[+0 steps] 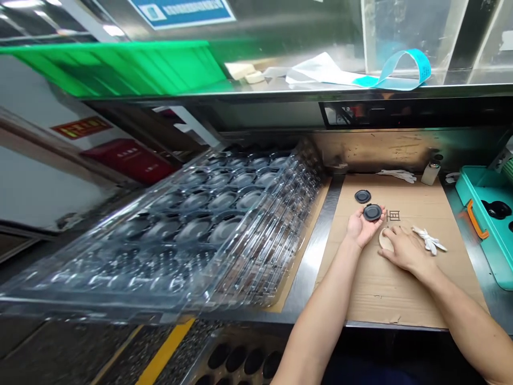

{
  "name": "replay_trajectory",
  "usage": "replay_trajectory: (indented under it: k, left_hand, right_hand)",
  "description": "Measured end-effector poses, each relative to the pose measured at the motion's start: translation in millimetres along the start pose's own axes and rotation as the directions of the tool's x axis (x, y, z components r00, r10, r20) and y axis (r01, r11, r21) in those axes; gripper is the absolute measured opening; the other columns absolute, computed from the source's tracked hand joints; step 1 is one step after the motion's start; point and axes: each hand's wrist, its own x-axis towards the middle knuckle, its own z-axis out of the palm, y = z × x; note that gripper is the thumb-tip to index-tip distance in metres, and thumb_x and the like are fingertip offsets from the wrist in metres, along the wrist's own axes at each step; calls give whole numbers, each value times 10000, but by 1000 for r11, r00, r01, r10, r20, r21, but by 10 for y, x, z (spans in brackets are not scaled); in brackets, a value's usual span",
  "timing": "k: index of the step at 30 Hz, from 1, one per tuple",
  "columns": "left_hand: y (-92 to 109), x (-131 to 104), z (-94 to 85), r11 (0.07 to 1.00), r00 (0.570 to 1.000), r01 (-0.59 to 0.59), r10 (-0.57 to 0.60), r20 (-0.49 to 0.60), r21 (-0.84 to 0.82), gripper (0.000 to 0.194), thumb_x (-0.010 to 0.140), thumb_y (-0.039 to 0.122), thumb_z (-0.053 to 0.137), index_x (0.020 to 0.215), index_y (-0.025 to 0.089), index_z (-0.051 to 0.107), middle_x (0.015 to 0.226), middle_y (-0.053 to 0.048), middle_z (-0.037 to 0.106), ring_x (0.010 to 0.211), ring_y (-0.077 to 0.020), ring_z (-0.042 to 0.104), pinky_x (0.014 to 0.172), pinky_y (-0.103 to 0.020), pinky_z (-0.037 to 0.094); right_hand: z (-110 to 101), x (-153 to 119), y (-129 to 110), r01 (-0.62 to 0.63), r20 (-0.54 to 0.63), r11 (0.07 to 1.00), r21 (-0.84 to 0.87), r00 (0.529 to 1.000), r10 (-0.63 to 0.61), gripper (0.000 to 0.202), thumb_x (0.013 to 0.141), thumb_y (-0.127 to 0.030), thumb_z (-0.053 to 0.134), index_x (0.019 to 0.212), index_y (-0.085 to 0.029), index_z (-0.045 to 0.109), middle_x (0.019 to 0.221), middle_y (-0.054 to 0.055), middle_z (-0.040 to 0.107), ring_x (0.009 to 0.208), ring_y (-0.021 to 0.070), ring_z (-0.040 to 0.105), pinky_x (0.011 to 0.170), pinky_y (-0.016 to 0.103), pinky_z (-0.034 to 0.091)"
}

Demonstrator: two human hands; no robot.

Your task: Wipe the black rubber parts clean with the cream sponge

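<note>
My left hand [363,225] is palm up with a round black part [372,212] held at its fingers. Just beyond it, a second black part [363,196] lies on the cardboard sheet [368,289]. My right hand [403,247] is palm down, its curved fingers over a round beige disc [386,240] on the cardboard. The disc's right side is hidden under those fingers. A crumpled white glove [430,240] lies right of my right hand.
Stacked clear plastic trays [240,240] with dark round parts fill the left. A teal bin [491,235] stands at the right, a small bottle [430,172] and white glove [398,175] at the back. Above runs a shelf [256,92] with a green crate [140,67].
</note>
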Motion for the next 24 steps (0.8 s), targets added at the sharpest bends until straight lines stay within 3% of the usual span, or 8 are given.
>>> replay_trajectory:
  k: [3,5,7,13,16,20,24]
  left_hand:
    - [27,5,-23,996,997,-82,82,8,27,344,1009,298,402,1105,127,685,1152,-193,732,1022,-268,719,853,-386,602]
    - [-1,16,-34,993,994,-108,107,22,48,333,1005,296,409,1093,135,688,1141,-180,740,1037,-267,719,882,-395,592]
    - [-70,36,-40,993,994,-99,96,44,67,322,1008,281,406,1070,139,688,1113,-164,749,1067,-261,719,935,-404,580]
    - [-300,82,-62,986,994,22,-39,99,165,451,1056,346,351,1047,72,708,1131,-217,753,1162,-298,708,1088,-429,516]
    - [-326,97,-90,982,996,25,-41,81,187,434,1068,324,348,1083,77,705,1156,-194,754,1134,-262,720,1085,-386,516]
    - [-327,132,-130,976,995,47,-65,75,211,439,1069,357,367,1063,81,708,1109,-192,761,1117,-271,724,1051,-395,540]
    - [-339,166,-155,977,996,40,-56,70,210,423,1070,346,364,1075,103,710,1109,-175,764,1107,-261,725,1048,-409,548]
  right_hand:
    - [78,61,7,-71,-145,997,-15,987,68,278,1000,-299,580,1244,-206,675,1218,133,669,1102,299,588,912,369,440]
    - [85,117,73,-62,-323,997,49,944,75,350,1041,-324,513,1335,-202,658,1309,141,647,1148,303,554,971,383,432]
    - [77,155,102,-15,-424,998,68,904,43,395,1072,-365,466,1391,-218,646,1418,126,606,1151,301,531,1000,402,416]
    - [53,144,-11,162,-238,981,-102,954,-182,399,1092,-330,411,1415,-296,642,1543,70,538,1169,309,487,926,432,380]
    - [17,112,-2,77,-249,982,-174,961,-119,399,1070,-265,407,1378,-257,661,1513,114,550,1185,331,467,931,457,360]
    - [-8,92,1,150,-157,973,-178,971,-178,403,1045,-230,430,1371,-285,660,1470,108,573,1167,324,471,917,451,357]
    - [2,102,-24,87,-183,982,-168,976,-117,405,1032,-215,454,1376,-266,661,1485,126,557,1210,334,460,941,459,353]
